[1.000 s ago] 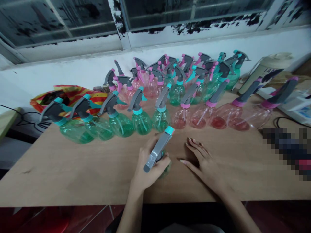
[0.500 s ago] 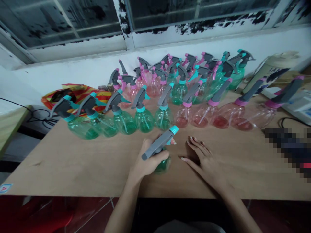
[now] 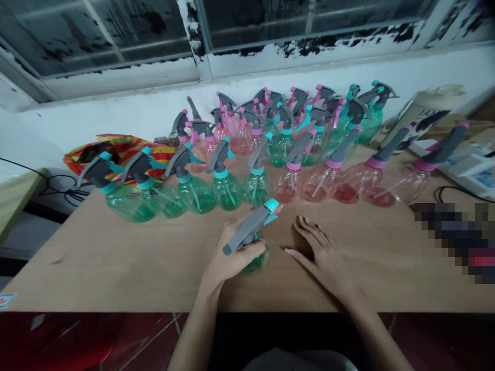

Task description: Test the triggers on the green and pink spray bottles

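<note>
My left hand [image 3: 228,257] is wrapped round the neck of a green spray bottle [image 3: 256,262] near the table's front edge. Its grey trigger head with a turquoise nozzle points away to the upper right, and part of the body is hidden by my fingers. To the right, my right hand [image 3: 323,257] rests on the table [image 3: 147,268] with fingers spread and nothing in them. Beyond both hands runs a row of spray bottles: several green ones [image 3: 227,191] on the left, several pink ones [image 3: 289,186] on the right, each with coloured liquid low inside.
More pink and green spray bottles [image 3: 286,147] crowd behind the row against the wall. A red and yellow striped bag [image 3: 154,154] lies at the back left. At the back right stand a cream cylindrical container [image 3: 417,116] and a white device [image 3: 469,167] with a black cable.
The whole view has shifted slightly. My left hand keeps its grip on the green spray bottle, and my right hand stays flat on the table.
</note>
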Demonstrator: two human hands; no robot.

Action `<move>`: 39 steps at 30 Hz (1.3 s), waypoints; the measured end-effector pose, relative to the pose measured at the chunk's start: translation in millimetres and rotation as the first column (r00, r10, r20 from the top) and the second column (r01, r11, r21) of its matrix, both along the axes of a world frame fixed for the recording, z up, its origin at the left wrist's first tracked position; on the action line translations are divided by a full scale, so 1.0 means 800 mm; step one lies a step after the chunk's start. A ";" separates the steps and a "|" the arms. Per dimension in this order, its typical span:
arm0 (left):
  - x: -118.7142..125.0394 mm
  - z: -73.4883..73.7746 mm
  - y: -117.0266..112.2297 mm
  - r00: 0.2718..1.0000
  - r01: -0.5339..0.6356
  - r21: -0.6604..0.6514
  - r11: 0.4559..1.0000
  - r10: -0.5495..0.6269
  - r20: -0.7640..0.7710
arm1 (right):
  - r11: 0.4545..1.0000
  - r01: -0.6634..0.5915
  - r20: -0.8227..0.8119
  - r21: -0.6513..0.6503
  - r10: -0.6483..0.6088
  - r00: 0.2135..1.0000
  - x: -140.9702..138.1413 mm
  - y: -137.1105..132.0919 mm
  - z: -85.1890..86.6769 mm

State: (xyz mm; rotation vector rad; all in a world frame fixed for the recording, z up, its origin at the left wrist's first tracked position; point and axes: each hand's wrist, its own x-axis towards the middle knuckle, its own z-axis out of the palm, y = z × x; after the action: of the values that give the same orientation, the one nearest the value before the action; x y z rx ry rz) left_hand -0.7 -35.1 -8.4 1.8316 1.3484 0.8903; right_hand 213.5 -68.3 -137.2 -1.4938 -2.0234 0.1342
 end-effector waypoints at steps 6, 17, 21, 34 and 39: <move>-0.002 0.003 0.002 0.993 0.116 0.050 0.992 -0.117 0.018 | 1.000 0.003 0.009 -0.009 -0.003 1.000 -0.001 0.000 0.003; -0.004 -0.006 0.001 0.988 0.128 -0.018 0.992 -0.126 0.085 | 1.000 0.001 -0.005 -0.016 -0.001 1.000 0.000 0.000 0.002; -0.006 -0.009 0.004 0.986 0.156 0.032 0.987 -0.158 0.046 | 1.000 -0.002 0.001 -0.010 0.002 1.000 0.000 0.000 0.002; -0.008 -0.008 0.001 0.979 0.143 0.164 0.976 -0.164 0.124 | 1.000 -0.004 -0.012 -0.014 0.004 1.000 0.000 0.001 -0.003; -0.027 -0.017 -0.009 0.976 0.191 0.105 0.976 -0.200 0.088 | 1.000 -0.011 -0.012 -0.002 0.011 1.000 0.000 0.000 -0.001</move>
State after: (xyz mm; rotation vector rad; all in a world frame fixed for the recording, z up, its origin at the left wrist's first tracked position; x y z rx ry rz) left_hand -22.6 -42.2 -22.3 1.9287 1.0603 0.9400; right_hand 213.7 -68.1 -137.7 -1.4796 -2.0232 0.1487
